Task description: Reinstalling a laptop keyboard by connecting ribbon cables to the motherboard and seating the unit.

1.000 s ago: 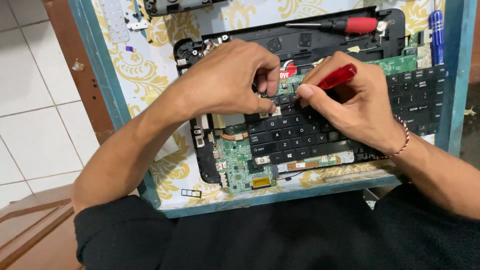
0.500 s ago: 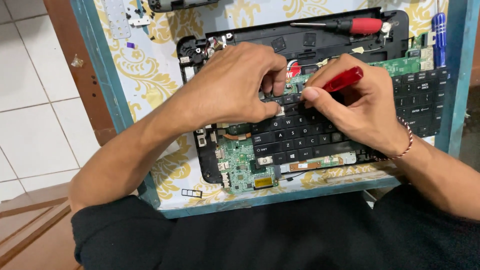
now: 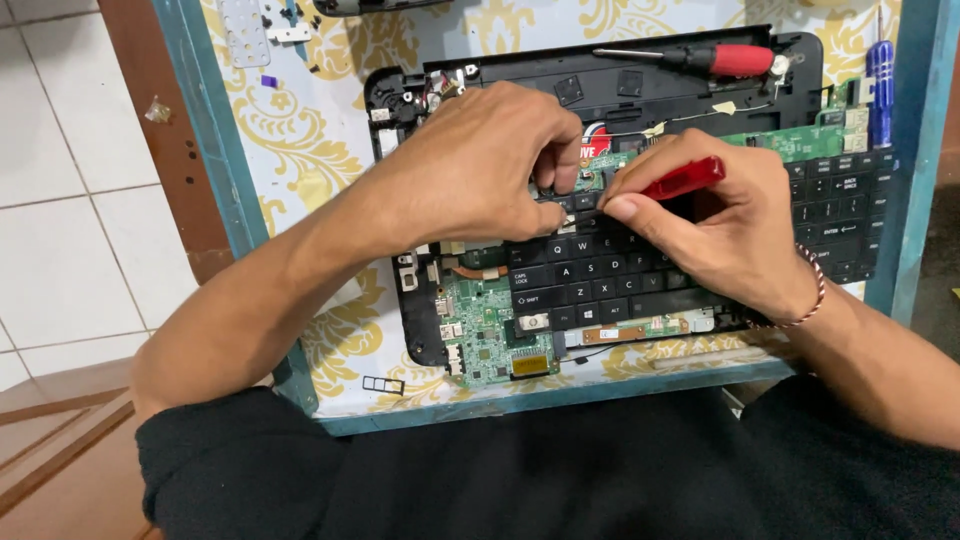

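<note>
An opened black laptop base (image 3: 640, 85) lies on a small table, its green circuit board (image 3: 485, 335) bare at the lower left. A loose black keyboard (image 3: 620, 275) rests over the board. My left hand (image 3: 480, 170) pinches the keyboard's top edge with thumb and fingertips. My right hand (image 3: 700, 225) holds a small red-handled screwdriver (image 3: 685, 178), its tip hidden between my fingers where both hands meet at the keyboard's top edge.
A larger red and black screwdriver (image 3: 700, 58) lies on the laptop's back part. A blue screwdriver (image 3: 880, 85) rests at the right rim. The table (image 3: 210, 150) has a teal frame and a yellow floral top. White floor tiles (image 3: 60, 230) lie left.
The view has shifted slightly; both hands stay together at the keyboard's top edge with small finger movements. Nothing was picked up or let go.
</note>
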